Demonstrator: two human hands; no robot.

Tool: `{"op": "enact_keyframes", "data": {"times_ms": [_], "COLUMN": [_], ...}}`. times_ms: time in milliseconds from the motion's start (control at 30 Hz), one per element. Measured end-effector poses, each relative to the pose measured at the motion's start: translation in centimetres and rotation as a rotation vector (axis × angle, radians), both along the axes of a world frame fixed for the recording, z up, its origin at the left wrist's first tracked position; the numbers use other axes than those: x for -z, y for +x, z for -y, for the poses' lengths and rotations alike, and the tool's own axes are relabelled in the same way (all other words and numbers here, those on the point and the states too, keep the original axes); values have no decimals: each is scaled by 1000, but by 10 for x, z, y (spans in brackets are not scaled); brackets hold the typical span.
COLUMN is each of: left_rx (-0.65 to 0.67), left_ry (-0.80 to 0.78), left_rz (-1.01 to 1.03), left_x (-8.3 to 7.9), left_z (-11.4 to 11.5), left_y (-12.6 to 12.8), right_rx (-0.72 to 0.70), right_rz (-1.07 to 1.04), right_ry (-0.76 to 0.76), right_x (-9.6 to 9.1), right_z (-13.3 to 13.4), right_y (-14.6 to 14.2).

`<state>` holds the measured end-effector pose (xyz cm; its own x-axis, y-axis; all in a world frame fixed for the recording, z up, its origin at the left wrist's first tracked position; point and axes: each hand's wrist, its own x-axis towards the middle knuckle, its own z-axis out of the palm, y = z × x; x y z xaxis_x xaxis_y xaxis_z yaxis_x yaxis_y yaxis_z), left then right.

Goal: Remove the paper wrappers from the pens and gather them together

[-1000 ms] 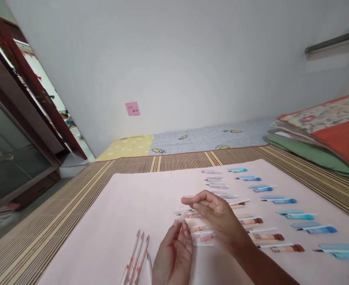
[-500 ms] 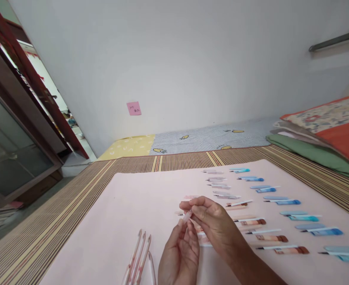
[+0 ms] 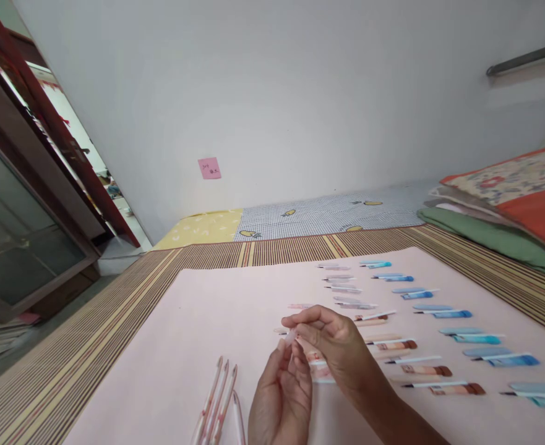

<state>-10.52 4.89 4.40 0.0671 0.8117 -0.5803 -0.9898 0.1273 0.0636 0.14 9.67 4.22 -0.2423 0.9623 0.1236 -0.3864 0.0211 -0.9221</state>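
Between my two hands is a small translucent pink pen part (image 3: 291, 337), mostly covered by fingers; which part it is I cannot tell. My left hand (image 3: 279, 395) pinches its lower end between thumb and fingers, palm turned up. From the right, the fingertips of my right hand (image 3: 330, 340) close on its upper end. Several slim pink pens (image 3: 216, 402) lie side by side left of my left hand. Beneath and behind my right hand, pink pen pieces (image 3: 321, 371) are partly hidden.
On the pale pink sheet (image 3: 161, 358), pens taken apart lie in rows: blue barrels and caps with refills (image 3: 479, 340) at right, brown-ended ones (image 3: 427, 371) nearer the middle, greyish ones (image 3: 341, 288) farther back. A striped mat (image 3: 128, 296) lies underneath. Folded bedding (image 3: 499, 241) is at right.
Both hands stay almost in place, still gripping the small pink part. My right hand's fingers have shifted very slightly. The pens on the sheet look unchanged.
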Motion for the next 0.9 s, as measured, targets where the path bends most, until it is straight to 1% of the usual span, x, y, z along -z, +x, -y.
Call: {"op": "enact_keyframes", "data": {"times_ms": [100, 200, 267, 300, 367, 400, 433, 467, 533, 600, 667, 767, 833, 900], "left_rx": [10, 0, -4, -2, 1, -2, -10, -21, -44, -68, -87, -108, -117, -127], "left_ry": [7, 2, -4, -8, -4, 3, 12, 23, 42, 51, 72, 93, 97, 89], "left_rz": [8, -1, 17, 30, 58, 67, 72, 72, 61, 39, 19, 0, -7, -22], "left_x": [-2, -5, -5, -5, -3, -2, -1, 1, 2, 2, 1, -2, -3, -2], "left_z": [1, 1, 0, 0, 0, 0, 0, 0, 0, 0, 0, 1, 1, 1], "left_y": [1, 2, 1, 0, -3, -6, -9, -12, -20, -27, -33, -39, -41, -42], "right_rx": [23, 3, -1, 24, 131, 198, 242, 235, 141, 44, 13, 22, 31, 44], "right_rz": [59, 137, 164, 173, 240, 319, 443, 616, 999, 1264, 1374, 1439, 1463, 1461], "right_ry": [35, 67, 96, 116, 171, 208, 249, 291, 388, 445, 460, 484, 514, 535], "right_x": [-4, -6, -6, -6, -3, -1, 2, 5, 14, 24, 34, 47, 52, 52], "right_z": [3, 8, 7, 4, -6, -13, -21, -28, -41, -50, -55, -63, -68, -73], "right_y": [0, 0, 4, 9, 25, 35, 45, 56, 72, 79, 78, 69, 64, 64]}}
